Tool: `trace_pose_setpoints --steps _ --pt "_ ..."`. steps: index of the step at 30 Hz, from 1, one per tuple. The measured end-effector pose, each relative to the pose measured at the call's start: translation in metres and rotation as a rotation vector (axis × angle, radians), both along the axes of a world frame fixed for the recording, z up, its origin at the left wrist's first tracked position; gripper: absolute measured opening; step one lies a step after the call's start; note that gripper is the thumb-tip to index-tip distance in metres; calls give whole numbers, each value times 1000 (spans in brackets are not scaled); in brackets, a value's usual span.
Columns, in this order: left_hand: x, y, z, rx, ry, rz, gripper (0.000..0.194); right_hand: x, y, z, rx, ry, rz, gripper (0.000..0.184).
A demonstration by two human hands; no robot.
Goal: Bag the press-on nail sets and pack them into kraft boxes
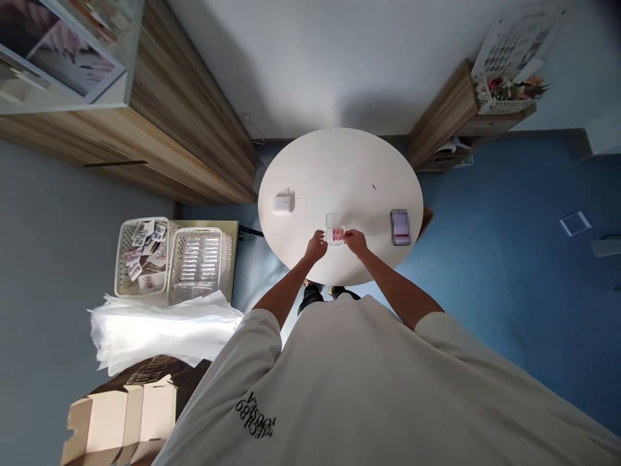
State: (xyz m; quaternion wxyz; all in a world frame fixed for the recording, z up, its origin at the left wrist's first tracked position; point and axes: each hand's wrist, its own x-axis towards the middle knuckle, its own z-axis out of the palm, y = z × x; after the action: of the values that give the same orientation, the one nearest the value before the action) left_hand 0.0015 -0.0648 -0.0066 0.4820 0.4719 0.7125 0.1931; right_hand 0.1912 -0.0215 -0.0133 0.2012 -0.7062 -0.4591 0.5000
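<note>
A small clear plastic box (332, 221) lies with its lid flipped up on the white round table, in front of me. At the left edge of its lower half, the fingers of my left hand (317, 246) are closed. My right hand (356, 241) pinches the right edge of a small card of pink-red false nails (338, 233), which sits over or inside the lower half of the box. Whether the card rests on the bottom cannot be made out.
On the round table (339, 155) are a small white box (281, 203), a thin dark tool (374, 188) and a phone (400, 227). At left stand a basket of nail cards (118, 259), a basket of clear boxes (226, 252), white sheets (160, 330) and cardboard (107, 424).
</note>
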Motion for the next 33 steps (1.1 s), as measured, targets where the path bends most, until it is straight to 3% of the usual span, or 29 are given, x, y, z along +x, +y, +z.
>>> trace_pose_setpoints --steps 8,15,22,33 --pt "-6 -2 -22 -89 -65 11 52 -9 -9 -29 -43 -88 48 8" --pt "-6 -2 -23 -119 -106 18 53 -17 -11 -28 -6 -204 116 18" --pt "-13 5 -26 -128 -126 49 53 -13 -5 -27 20 -147 129 15" --pt "-18 59 -58 -95 -274 214 62 -11 39 -34 -71 134 11 65"
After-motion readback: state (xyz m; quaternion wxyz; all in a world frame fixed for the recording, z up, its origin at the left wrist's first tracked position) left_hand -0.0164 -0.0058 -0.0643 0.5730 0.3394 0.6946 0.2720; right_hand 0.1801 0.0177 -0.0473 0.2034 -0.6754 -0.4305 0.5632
